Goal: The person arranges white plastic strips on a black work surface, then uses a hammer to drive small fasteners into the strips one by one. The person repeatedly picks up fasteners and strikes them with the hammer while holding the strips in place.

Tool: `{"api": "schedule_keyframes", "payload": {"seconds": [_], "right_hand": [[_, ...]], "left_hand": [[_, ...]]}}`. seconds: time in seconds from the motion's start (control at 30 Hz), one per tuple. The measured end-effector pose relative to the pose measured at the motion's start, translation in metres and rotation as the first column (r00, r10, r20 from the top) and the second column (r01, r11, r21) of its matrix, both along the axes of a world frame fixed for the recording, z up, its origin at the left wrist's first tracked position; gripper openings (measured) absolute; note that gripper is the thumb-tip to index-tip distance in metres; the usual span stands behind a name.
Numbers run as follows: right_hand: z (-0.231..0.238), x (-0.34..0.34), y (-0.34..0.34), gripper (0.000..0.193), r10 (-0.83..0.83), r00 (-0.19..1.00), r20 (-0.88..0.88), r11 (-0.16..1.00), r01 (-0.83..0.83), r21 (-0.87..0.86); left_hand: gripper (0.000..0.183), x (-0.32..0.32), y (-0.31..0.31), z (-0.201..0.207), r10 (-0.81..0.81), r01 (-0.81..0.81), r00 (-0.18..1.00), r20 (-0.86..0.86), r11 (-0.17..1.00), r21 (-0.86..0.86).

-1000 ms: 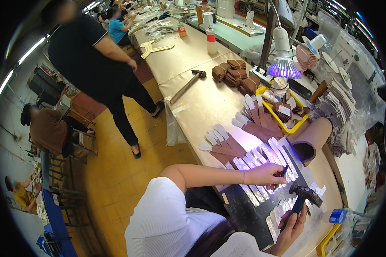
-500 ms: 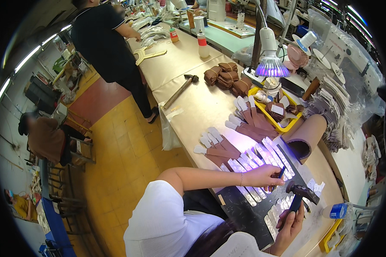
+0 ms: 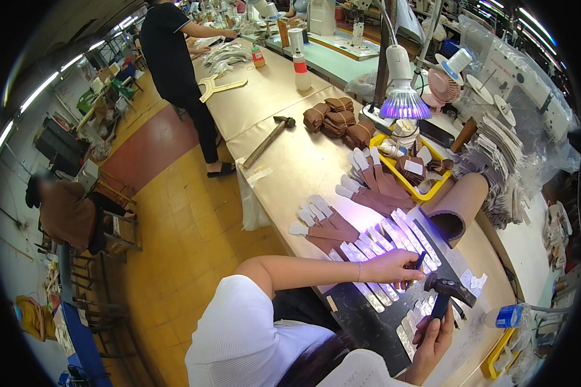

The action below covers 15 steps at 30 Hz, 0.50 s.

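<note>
My left hand is closed round a thin dark-blue rod above the board. My right hand grips a hammer by its dark handle, the head raised close to my left fingers. Beneath both hands lies a black board, on which pale, shiny strips are set side by side in rows. More strips show below, between my hands, partly covered. Brown leather strips with white ends fan out beyond the board's far left edge.
A lit lamp hangs over the table. Behind the strips stand a yellow basket, a brown roll and tied brown bundles. Another hammer lies farther left. A bottle lies at right. A person stands at the far left.
The hammer and both my hands have barely shifted. The standing person has moved to the right in the view, with an arm now reaching over the table.
</note>
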State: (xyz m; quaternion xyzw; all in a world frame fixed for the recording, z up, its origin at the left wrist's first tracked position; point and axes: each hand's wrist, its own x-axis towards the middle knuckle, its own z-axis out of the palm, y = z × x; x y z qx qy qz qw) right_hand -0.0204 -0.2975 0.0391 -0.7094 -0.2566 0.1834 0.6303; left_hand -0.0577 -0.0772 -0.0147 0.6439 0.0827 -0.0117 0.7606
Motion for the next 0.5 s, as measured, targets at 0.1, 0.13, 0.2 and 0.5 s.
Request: {"api": "schedule_keyframes", "payload": {"seconds": [0.1,0.13,0.2,0.5], "right_hand": [[-0.0003,-0.0007,-0.0002,0.047,0.003,1.000,0.009,1.000,-0.003,-0.002],[-0.0003,-0.0011,0.0000,0.047,0.004,1.000,0.016,1.000,-0.004,-0.005],[-0.0017,-0.0007,-0.0010,0.047,0.009,1.000,0.007,1.000,-0.009,-0.004],[-0.0027,-0.0003,0.0010,0.047,0.005,1.000,0.004,1.000,-0.005,-0.004]], "left_hand": [[0.020,-0.0003,0.0004,-0.0001,-0.002,0.002,1.000,0.001,1.000,-0.007],[0.020,-0.0001,0.0007,-0.0023,0.001,-0.001,1.000,0.003,1.000,-0.007],[0.019,-0.0001,0.0006,-0.0029,0.002,-0.002,1.000,0.004,1.000,-0.010],[0.019,0.0011,0.0001,-0.0050,0.007,-0.006,1.000,0.025,1.000,-0.026]]}}
